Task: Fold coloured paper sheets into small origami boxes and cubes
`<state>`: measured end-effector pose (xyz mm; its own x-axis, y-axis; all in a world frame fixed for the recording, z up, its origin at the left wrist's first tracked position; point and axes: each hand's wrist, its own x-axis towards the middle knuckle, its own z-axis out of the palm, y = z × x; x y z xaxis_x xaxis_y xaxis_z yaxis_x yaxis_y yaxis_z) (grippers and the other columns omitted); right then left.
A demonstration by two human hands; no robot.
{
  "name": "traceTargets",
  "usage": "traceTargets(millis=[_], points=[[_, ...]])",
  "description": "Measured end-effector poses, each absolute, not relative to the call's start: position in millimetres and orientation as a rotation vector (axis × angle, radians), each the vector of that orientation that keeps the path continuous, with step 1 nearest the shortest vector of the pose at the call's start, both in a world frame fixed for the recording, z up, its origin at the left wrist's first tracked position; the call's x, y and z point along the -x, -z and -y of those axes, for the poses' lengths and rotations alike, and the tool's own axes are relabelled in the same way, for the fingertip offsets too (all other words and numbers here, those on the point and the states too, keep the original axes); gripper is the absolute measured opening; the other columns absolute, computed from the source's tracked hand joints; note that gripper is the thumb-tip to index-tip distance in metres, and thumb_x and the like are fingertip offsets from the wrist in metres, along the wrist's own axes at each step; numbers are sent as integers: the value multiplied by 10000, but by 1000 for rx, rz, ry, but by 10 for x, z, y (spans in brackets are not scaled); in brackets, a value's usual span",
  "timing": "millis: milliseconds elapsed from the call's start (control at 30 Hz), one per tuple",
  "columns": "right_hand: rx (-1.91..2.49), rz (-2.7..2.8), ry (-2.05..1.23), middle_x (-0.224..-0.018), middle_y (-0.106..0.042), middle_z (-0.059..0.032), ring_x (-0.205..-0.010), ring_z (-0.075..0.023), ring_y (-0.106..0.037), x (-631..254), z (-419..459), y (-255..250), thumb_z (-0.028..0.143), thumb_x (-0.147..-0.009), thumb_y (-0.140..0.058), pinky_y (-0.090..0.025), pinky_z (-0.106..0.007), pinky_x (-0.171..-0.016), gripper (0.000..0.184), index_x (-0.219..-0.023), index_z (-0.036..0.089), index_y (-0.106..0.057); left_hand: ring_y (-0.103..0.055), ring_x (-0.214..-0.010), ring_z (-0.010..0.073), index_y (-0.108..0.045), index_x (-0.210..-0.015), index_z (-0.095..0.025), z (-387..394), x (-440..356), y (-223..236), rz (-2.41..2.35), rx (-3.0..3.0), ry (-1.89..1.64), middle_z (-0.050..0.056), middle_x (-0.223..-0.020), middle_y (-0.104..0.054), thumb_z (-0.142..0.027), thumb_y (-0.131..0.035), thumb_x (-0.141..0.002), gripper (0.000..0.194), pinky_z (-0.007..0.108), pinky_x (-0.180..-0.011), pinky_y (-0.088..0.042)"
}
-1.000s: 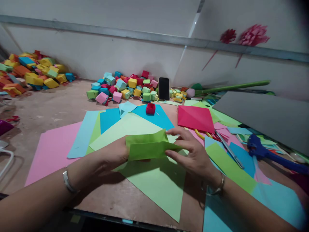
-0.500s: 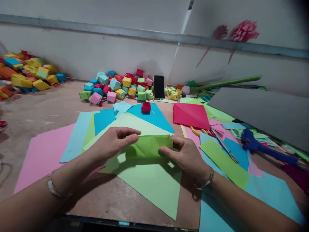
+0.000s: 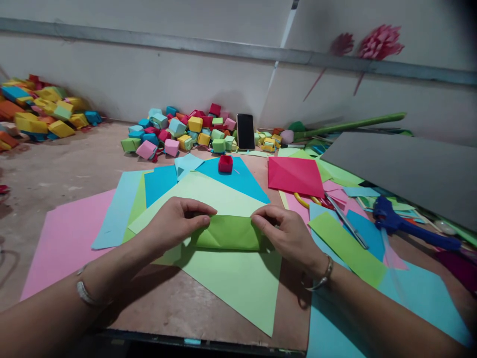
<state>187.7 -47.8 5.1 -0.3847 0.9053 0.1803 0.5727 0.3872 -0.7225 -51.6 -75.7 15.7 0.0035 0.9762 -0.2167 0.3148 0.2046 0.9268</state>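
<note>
A folded strip of bright green paper [image 3: 229, 233] is held up between both hands over a pale green sheet [image 3: 238, 283]. My left hand [image 3: 179, 219] pinches its upper left corner between thumb and fingers. At the upper right corner, my right hand [image 3: 281, 228] is closed in the same kind of pinch. Faint creases cross the strip's face. Beyond the hands a small red folded paper box [image 3: 225, 164] sits on blue paper [image 3: 248, 181].
Piles of folded paper cubes [image 3: 177, 128] lie by the wall, with a phone [image 3: 245, 132] leaning among them. On the right are a red paper square [image 3: 294, 176], a pen [image 3: 346, 221], a blue glue gun [image 3: 410, 228] and a grey board [image 3: 410, 169]. Pink paper [image 3: 70, 238] lies left.
My right hand has shifted its thumb and fingers up to the strip's top right corner. The strip's upper edges have come together and it sits slightly lower. My left hand has barely moved.
</note>
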Motion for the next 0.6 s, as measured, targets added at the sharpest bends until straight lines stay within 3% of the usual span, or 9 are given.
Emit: traceTargets(millis=[267,433,600], points=[[1191,2372,-455,-761,-652,-55,-733,-168,-574,-1862,466,93,206,-895,-501,-417,-284,-676,199,-769,163,-648,-617,-700,186,-785,-781,-260,737,510,-32,-1609,-1894,-766,20,-738,-693,-231,-633,-728,164,286,-650,-447],[1182,2478,-133,-723,-605,-71,-686,-165,-532,-1839,499,158,196,-924,-444,-362,-272,-619,286,-721,152,-641,-620,-707,194,-789,-807,-269,730,512,1,-1580,-2043,-689,29,-721,-699,-184,-597,-754,217,298,-654,-441],[1169,2537,-52,-703,-603,-68,-680,-165,-529,-1807,508,159,143,-913,-436,-341,-276,-613,262,-752,147,-643,-614,-726,197,-782,-851,-247,738,530,36,-1547,-2122,-627,43,-758,-688,-151,-551,-789,258,306,-666,-436]])
